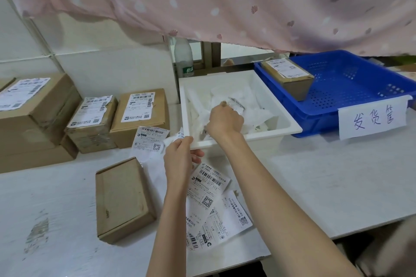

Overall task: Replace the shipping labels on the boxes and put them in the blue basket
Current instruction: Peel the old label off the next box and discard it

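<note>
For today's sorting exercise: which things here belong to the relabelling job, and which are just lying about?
Job: bare box; labelled boxes; loose labels; blue basket, one box inside; white bin of scraps; right hand dropping a scrap; left hand.

Lying about: bottle; curtain.

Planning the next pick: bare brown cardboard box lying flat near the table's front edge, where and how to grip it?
Grip the bare brown cardboard box across its two long side edges, coming from above. It lies flat with its broad face up, both long sides are exposed, and the loose labels on its right leave finger room. The left hand is nearest.
</note>
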A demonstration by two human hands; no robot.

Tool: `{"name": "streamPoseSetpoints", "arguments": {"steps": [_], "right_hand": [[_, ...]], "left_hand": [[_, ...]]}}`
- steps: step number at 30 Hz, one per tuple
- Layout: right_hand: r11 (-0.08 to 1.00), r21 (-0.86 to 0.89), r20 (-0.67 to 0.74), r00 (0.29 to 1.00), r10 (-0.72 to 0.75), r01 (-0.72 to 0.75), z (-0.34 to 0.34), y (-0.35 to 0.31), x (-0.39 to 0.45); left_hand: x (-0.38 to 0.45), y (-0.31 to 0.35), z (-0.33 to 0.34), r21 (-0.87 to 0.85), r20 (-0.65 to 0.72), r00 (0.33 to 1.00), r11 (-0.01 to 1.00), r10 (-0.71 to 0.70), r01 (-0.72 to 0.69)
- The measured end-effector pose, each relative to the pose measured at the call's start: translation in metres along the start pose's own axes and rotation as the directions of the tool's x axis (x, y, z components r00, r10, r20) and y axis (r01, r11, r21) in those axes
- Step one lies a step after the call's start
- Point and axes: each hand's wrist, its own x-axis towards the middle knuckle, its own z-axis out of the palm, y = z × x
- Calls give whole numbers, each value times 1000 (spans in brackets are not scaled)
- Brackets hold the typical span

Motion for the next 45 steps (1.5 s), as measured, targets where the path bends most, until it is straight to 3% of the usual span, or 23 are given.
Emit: {"name": "streamPoseSetpoints", "arguments": {"steps": [13, 18, 21, 25, 28, 31, 38, 45], "right_hand": [[999, 11, -20, 999, 44, -44, 6, 6, 12], [995, 69, -102, 993, -66, 73, 5, 5, 4], [958, 233, -207, 971, -119, 167, 3, 4, -7], [815, 509, -294, 946, -137, 276, -5, 12, -32], [691, 669, -246, 959, -141, 273, -9, 26, -58], [644, 734, -152, 977, -150, 213, -4, 43, -85], [816, 578, 11, 1000, -11, 3, 22, 65, -119], [937, 324, 136, 986, 93, -133, 17, 81, -138]], "left_hand": [[3, -2, 0, 4, -9, 1000, 1000, 2, -2], [4, -7, -4, 76, 12, 999, 997, 34, -35], [2, -6, -9, 89, 23, 999, 995, 46, -47], [-4, -7, -18, 105, 16, 998, 992, 65, -66], [-7, -10, -27, 151, 41, 995, 984, 94, -100], [-12, -13, -32, 162, 59, 989, 976, 137, -145], [-23, -22, -43, 264, 103, 983, 948, 154, -177], [-43, -21, -26, 217, 400, 882, 909, 251, -357]]}}
